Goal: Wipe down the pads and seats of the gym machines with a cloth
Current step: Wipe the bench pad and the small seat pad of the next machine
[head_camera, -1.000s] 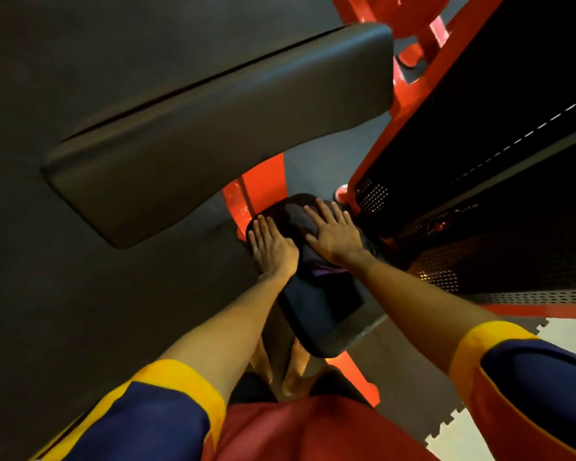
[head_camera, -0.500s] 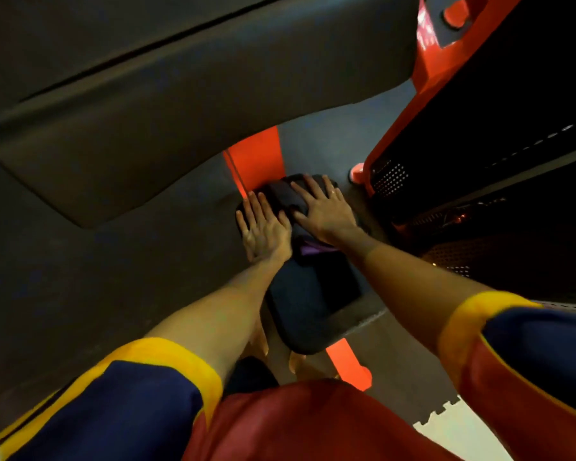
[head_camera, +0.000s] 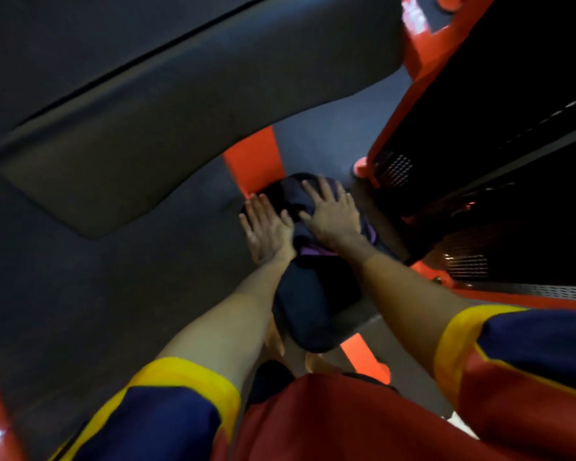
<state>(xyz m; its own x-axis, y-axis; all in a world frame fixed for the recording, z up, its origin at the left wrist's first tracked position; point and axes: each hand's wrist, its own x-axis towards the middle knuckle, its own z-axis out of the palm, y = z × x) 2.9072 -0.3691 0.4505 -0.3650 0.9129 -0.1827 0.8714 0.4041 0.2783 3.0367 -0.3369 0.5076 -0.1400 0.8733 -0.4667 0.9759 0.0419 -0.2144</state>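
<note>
Both arms are being held out and down from the six o'clock edge of the view, converging on a dark seat pad [head_camera: 316, 311] just below the centre. The left hand [head_camera: 267, 229] is being laid flat on the nine o'clock edge of the seat. Its fingers are straight and close together, pointing to about eleven o'clock, and nothing is being grasped by them. The right hand [head_camera: 333, 216] is being pressed palm-down on a dark cloth [head_camera: 295, 201]. Its fingers are straight and slightly spread, also pointing to about eleven o'clock, with the thumb stretched toward nine o'clock, almost reaching the left hand. The cloth is being pinned under the flat palm, not clutched.

The seat pad's long axis is lying from six to twelve o'clock, tilted slightly toward eleven. Its broad, rounded end is being shown at six o'clock, while the far end is being covered by the cloth and the hands. The cloth is bunched on that far half of the seat, and a purple hem is being exposed just below the right wrist.

A large grey back pad [head_camera: 197, 104] is being seen from nine to twelve o'clock, above the seat. An orange-red frame post [head_camera: 253, 154] is being shown at twelve o'clock of the hands. A black, perforated machine housing [head_camera: 512, 144] with orange-red trim is standing at two to three o'clock. Dark flooring [head_camera: 80, 294] is lying at eight o'clock.
</note>
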